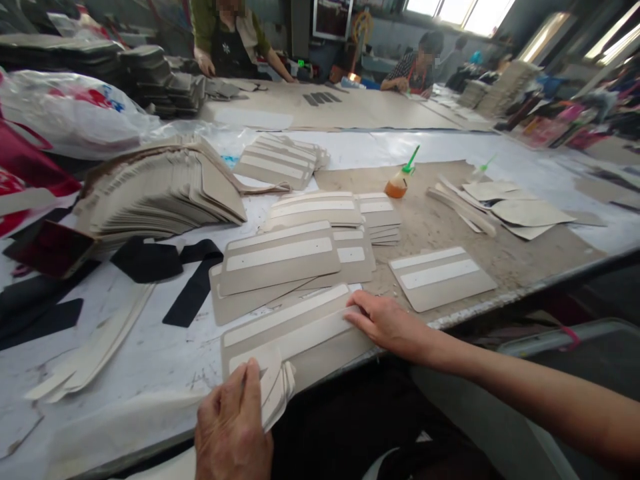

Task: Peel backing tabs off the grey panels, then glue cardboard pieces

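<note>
Beige card lies at the table's near edge, under and between the two hands, with an off-white strip running along it from one hand to the other. The left hand is closed on a curled bunch of strips at the card's left end. The right hand has thumb and forefinger close together at the strip's right end; whether they pinch it or press it down, I cannot tell. Just beyond the hands sits a pile of cards, each visible top one bearing two pale bands; one more card rests to the right of the right hand, and a glue bottle stands farther beyond it.

To do this well, I would keep the strip lightly taut, line it up parallel to the upper band, then smooth it from one end, keeping the bunch clear of the card.
</note>
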`<action>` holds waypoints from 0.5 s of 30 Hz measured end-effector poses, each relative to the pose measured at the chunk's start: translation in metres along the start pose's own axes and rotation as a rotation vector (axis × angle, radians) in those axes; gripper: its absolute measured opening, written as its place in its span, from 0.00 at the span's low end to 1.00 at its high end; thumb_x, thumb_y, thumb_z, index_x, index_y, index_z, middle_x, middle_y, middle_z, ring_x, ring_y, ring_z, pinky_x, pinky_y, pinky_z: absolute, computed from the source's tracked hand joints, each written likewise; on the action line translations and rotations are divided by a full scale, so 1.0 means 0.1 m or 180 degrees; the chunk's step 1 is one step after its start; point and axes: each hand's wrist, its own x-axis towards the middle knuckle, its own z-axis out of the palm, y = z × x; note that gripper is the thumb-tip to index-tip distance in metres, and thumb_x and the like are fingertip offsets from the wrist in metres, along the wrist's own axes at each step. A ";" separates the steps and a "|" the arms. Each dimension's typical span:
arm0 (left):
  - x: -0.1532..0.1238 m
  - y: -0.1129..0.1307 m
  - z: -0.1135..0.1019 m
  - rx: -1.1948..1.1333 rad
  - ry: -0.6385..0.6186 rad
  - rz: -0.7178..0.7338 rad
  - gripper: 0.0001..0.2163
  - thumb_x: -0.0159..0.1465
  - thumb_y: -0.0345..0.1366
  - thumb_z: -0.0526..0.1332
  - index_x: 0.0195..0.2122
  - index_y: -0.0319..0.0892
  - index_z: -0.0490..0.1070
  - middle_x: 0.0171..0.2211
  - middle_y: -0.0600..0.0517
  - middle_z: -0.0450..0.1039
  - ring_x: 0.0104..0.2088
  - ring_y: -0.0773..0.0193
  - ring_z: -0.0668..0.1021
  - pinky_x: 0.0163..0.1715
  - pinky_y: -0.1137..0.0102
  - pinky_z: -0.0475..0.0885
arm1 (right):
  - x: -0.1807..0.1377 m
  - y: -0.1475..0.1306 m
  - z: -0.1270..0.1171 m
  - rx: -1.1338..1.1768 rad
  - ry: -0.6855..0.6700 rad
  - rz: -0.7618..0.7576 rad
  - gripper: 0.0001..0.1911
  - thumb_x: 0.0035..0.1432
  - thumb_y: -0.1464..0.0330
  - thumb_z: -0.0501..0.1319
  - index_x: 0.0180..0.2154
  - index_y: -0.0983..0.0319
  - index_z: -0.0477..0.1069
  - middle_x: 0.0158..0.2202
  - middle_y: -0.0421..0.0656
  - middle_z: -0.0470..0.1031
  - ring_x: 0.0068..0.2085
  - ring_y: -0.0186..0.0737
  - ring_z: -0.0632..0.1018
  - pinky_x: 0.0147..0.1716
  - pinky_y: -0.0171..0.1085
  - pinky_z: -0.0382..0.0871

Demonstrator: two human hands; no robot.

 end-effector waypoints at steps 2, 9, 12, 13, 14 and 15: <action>0.00 -0.01 0.00 -0.0009 -0.0040 0.0040 0.29 0.50 0.15 0.53 0.54 0.34 0.57 0.48 0.40 0.66 0.44 0.51 0.69 0.46 0.56 0.66 | 0.04 0.02 0.02 0.0002 -0.0050 0.0044 0.05 0.62 0.67 0.55 0.38 0.62 0.67 0.32 0.43 0.74 0.33 0.39 0.74 0.35 0.35 0.62; -0.01 -0.01 0.00 -0.0055 -0.0125 0.0022 0.38 0.49 0.14 0.52 0.63 0.39 0.45 0.50 0.40 0.66 0.47 0.49 0.70 0.48 0.55 0.65 | 0.06 0.08 0.08 -0.0155 -0.0149 -0.0009 0.07 0.62 0.67 0.54 0.42 0.62 0.65 0.34 0.46 0.76 0.36 0.41 0.76 0.36 0.35 0.63; 0.01 -0.01 0.00 0.0014 -0.0097 0.0014 0.40 0.50 0.15 0.52 0.64 0.41 0.42 0.49 0.40 0.67 0.45 0.50 0.70 0.46 0.56 0.66 | 0.06 0.06 0.06 -0.0270 -0.0190 -0.0022 0.08 0.63 0.68 0.53 0.43 0.63 0.64 0.35 0.47 0.76 0.37 0.42 0.77 0.36 0.35 0.63; 0.01 -0.01 0.00 0.0035 -0.0082 0.0030 0.40 0.51 0.15 0.53 0.64 0.40 0.42 0.48 0.40 0.67 0.45 0.50 0.70 0.45 0.57 0.66 | 0.07 0.05 0.06 -0.0309 -0.0205 -0.0005 0.08 0.63 0.68 0.53 0.43 0.63 0.64 0.35 0.47 0.76 0.37 0.43 0.77 0.36 0.35 0.63; 0.01 -0.02 0.00 0.0057 -0.0076 0.0052 0.39 0.51 0.15 0.53 0.64 0.40 0.42 0.48 0.40 0.67 0.44 0.50 0.70 0.45 0.57 0.66 | 0.07 0.03 0.05 -0.0343 -0.0216 0.0016 0.09 0.63 0.68 0.53 0.43 0.64 0.64 0.35 0.48 0.76 0.37 0.43 0.77 0.36 0.35 0.63; 0.02 -0.02 0.00 0.0073 -0.0077 0.0080 0.39 0.51 0.15 0.53 0.64 0.40 0.43 0.47 0.40 0.67 0.44 0.50 0.70 0.44 0.57 0.66 | 0.07 0.02 0.05 -0.0365 -0.0230 0.0035 0.09 0.63 0.68 0.53 0.43 0.64 0.65 0.35 0.48 0.76 0.37 0.43 0.77 0.36 0.36 0.63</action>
